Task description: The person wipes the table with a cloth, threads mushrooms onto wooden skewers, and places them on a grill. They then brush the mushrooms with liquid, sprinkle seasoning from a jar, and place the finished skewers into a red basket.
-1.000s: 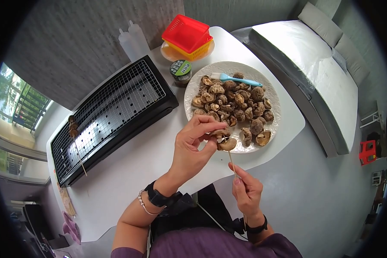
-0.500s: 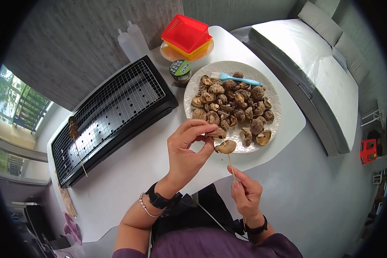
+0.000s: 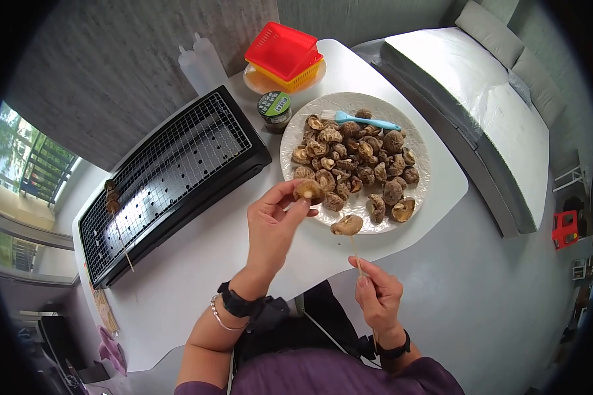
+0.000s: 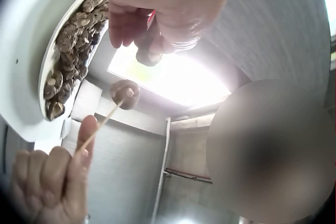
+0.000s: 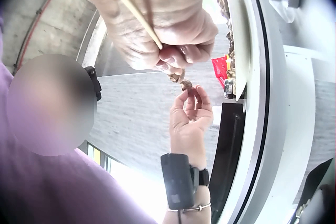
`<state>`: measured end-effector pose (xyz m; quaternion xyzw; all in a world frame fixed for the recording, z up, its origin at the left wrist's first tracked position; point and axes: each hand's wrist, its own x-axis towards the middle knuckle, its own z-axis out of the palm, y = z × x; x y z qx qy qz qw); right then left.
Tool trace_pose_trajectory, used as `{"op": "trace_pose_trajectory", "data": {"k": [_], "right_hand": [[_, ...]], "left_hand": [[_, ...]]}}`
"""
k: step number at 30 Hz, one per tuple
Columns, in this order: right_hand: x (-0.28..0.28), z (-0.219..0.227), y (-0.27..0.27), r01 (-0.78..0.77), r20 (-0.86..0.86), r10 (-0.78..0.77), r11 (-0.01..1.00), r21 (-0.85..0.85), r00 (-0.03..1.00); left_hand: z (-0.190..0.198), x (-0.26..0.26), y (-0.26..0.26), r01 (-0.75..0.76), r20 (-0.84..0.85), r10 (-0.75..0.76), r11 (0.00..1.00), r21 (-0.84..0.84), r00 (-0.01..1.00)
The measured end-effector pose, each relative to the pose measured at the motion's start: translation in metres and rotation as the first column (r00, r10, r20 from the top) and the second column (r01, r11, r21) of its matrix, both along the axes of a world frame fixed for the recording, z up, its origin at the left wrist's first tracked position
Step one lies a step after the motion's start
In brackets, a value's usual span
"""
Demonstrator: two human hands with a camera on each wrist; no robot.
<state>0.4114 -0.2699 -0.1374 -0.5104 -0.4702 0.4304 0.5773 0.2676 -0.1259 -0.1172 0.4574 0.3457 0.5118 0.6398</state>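
My left hand pinches a brown shiitake mushroom between thumb and fingers, its pale underside facing up toward the head camera. In my right hand is a thin wooden skewer, gripped partway along its length. One shiitake mushroom sits on the skewer's upper end, seen again as a threaded mushroom in the left wrist view. The two mushrooms are apart. Just beyond the hands lies a large white plate heaped with dried-looking shiitake mushrooms.
A blue-handled brush lies across the plate's far side. To the left stands a black grill with a wire grate, a loaded mushroom skewer resting on it. A green-lidded jar, red basket and squeeze bottles stand behind.
My left hand has drawn its mushroom off to the left, away from the skewer tip, and turned the underside up. My right hand and the skewer have barely moved.
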Motion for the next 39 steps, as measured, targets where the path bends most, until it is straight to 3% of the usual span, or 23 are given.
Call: {"op": "trace_pose_trajectory", "data": {"k": [1,2,4,8,15,16,18,21,22,23,24,26,29,31,39], "right_hand": [[-0.001,-0.003,0.001,0.057,-0.025,-0.057,0.998,-0.013,0.998],[-0.001,-0.005,0.002,0.113,-0.051,-0.114,0.993,-0.028,0.992],[-0.001,-0.004,0.004,0.097,-0.006,-0.097,0.995,-0.026,0.995],[-0.007,0.002,0.006,0.047,0.087,-0.046,0.999,-0.011,0.995],[-0.017,0.001,0.003,0.129,0.191,-0.129,0.992,0.011,0.973],[-0.014,-0.001,0.002,0.118,0.171,-0.117,0.993,0.004,0.978],[-0.013,-0.002,0.002,0.107,0.153,-0.105,0.994,-0.003,0.983],[-0.013,0.001,0.008,0.133,0.123,-0.129,0.991,-0.029,0.984],[-0.010,0.003,0.012,0.150,0.038,-0.148,0.988,-0.042,0.988],[-0.009,0.005,0.015,0.163,-0.048,-0.166,0.985,-0.053,0.985],[-0.007,0.008,0.016,0.161,-0.047,-0.163,0.986,-0.050,0.985],[-0.002,0.012,0.017,0.214,-0.131,-0.230,0.969,-0.120,0.964],[-0.007,0.010,0.010,0.178,0.039,-0.178,0.984,0.007,0.983],[-0.010,0.012,0.009,0.118,0.173,-0.132,0.989,0.091,0.976],[-0.014,0.015,0.014,0.122,0.118,-0.124,0.992,0.025,0.985]], "left_hand": [[-0.005,-0.005,0.001,0.093,0.092,-0.083,0.990,-0.107,0.992],[-0.004,-0.005,0.000,0.097,0.092,-0.087,0.990,-0.107,0.992],[0.000,-0.007,-0.002,0.319,0.091,-0.328,0.942,0.101,0.940],[0.015,-0.001,-0.018,0.511,0.161,-0.512,0.858,0.053,0.844],[0.010,0.000,-0.034,0.411,0.092,-0.419,0.907,0.088,0.904],[0.006,0.000,-0.040,0.477,0.057,-0.483,0.874,0.097,0.874],[0.006,0.002,-0.047,0.434,-0.047,-0.431,0.891,0.134,0.901],[0.010,0.002,-0.046,0.454,0.028,-0.454,0.891,-0.004,0.891],[0.010,0.003,-0.045,0.456,0.032,-0.456,0.890,-0.004,0.889],[0.009,0.003,-0.044,0.444,-0.093,-0.435,0.889,0.114,0.896],[0.009,0.003,-0.042,0.436,-0.214,-0.392,0.869,0.232,0.895],[0.014,-0.003,-0.034,0.213,-0.084,-0.203,0.968,0.131,0.976],[0.018,-0.012,-0.018,0.012,-0.208,0.022,0.987,0.161,0.978],[0.018,-0.010,-0.015,-0.021,-0.211,0.066,0.977,0.210,0.975],[0.013,-0.004,-0.022,-0.014,-0.248,0.141,0.893,0.450,0.958]]}}
